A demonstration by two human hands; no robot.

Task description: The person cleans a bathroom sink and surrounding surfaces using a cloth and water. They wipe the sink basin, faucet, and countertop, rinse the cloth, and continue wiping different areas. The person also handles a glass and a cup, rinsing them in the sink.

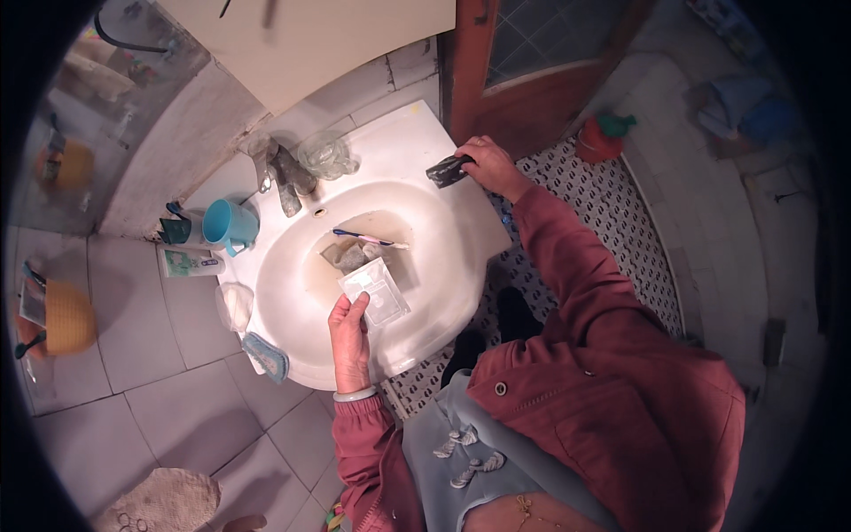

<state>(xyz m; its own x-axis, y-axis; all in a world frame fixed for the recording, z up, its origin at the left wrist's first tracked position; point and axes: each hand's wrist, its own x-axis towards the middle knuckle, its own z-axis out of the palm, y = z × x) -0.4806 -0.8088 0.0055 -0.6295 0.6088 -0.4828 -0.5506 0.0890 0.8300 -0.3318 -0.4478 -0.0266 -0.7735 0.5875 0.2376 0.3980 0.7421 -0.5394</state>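
Observation:
My left hand [350,336] pinches a clear plastic case [377,292] by its edge, thumb on top, above the white washbasin [286,339]. At the basin's right corner my right hand [488,166] grips a small dark object [448,171] with pale streaks; what it is I cannot tell. Cloudy water lies in the bowl, and in it are a wet greyish cloth [352,255] and a toothbrush [362,236] with a dark blue and pale handle.
Around the basin stand a metal tap [287,179], a glass dish [327,156], a blue mug [229,225], a toothpaste tube [193,263], a soap dish [235,306] and a blue scrubbing brush [266,357]. A red container [600,141] sits on the floor near the wooden door [532,100].

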